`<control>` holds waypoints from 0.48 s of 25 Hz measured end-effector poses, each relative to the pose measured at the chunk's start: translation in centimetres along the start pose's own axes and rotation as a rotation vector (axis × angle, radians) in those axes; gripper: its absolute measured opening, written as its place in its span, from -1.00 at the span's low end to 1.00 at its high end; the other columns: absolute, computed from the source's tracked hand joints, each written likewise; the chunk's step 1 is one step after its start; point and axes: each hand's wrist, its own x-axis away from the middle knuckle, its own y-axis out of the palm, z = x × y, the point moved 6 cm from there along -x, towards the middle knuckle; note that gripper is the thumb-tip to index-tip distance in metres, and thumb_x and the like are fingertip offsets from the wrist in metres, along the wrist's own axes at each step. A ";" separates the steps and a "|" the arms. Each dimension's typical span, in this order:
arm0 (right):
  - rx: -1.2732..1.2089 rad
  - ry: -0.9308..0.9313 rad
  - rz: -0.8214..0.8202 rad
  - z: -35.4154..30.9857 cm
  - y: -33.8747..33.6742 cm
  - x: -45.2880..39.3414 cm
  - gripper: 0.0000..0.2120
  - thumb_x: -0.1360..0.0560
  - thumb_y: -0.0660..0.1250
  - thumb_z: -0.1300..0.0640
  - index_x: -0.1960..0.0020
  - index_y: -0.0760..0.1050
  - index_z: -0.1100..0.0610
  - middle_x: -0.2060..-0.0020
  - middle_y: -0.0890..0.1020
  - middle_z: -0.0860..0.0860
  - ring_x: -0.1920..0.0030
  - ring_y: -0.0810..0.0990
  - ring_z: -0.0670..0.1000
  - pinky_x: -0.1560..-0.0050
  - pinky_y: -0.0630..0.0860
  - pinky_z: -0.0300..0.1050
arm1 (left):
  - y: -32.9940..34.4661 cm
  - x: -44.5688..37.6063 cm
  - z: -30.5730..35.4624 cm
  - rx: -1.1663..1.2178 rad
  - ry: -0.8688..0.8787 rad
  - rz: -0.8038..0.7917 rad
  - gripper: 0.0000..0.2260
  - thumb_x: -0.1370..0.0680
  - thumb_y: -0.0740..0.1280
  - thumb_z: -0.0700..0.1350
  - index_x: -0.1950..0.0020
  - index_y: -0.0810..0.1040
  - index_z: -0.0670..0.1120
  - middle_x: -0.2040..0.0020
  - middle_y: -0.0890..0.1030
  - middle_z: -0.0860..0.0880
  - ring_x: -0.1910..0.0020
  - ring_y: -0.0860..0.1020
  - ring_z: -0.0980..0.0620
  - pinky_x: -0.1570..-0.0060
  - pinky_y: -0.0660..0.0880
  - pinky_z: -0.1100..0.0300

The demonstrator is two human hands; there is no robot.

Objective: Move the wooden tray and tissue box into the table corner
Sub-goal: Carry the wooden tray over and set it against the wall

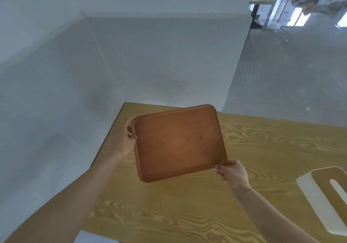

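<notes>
The wooden tray (178,141) is a reddish-brown rectangle with rounded corners, held flat above the far left part of the table (262,149). My left hand (124,137) grips its left edge near the far corner. My right hand (233,173) holds its near right corner. The tray is empty. The tissue box (326,199), white with a wooden top and a slot, stands on the table at the right edge of view, well apart from the tray.
The table's far left corner (127,104) lies just beyond the tray. Grey floor runs to the left and behind the table. A white wall stands at the back, with windows and shelving at the top right.
</notes>
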 end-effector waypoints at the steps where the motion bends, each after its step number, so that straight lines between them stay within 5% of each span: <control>1: -0.002 0.029 0.016 0.4 -0.2 -0.9 -0.69 -0.42 0.55 0.21 -0.06 0.48 0.13 0.18 0.72 0.09 0.18 0.72 0.05 0.16 0.61 -0.01 | 1.3 -1.3 0.2 -0.012 -0.006 -0.032 -0.40 -0.53 0.39 -0.30 -0.49 0.33 0.10 -0.10 0.49 0.02 0.14 0.52 0.17 0.23 0.41 0.28; 6: 0.020 0.132 0.077 2.2 -1.0 -4.2 -0.68 -0.40 0.57 0.19 -0.02 0.47 0.10 0.22 0.73 0.08 0.27 0.70 0.00 0.21 0.55 -0.06 | 7.5 -6.5 0.2 0.000 -0.001 -0.129 -0.38 -0.49 0.39 -0.40 -0.46 0.39 0.05 -0.07 0.53 -0.08 0.09 0.56 0.00 0.17 0.44 0.24; 12: 0.058 0.229 0.131 3.7 -1.2 -6.6 -0.67 -0.40 0.57 0.18 -0.04 0.48 0.16 0.24 0.71 0.09 0.27 0.69 0.01 0.20 0.55 -0.06 | 14.0 -11.3 -1.2 -0.106 -0.008 -0.294 -0.39 -0.51 0.40 -0.32 -0.47 0.36 0.13 -0.08 0.56 -0.06 0.23 0.53 0.18 0.31 0.35 0.32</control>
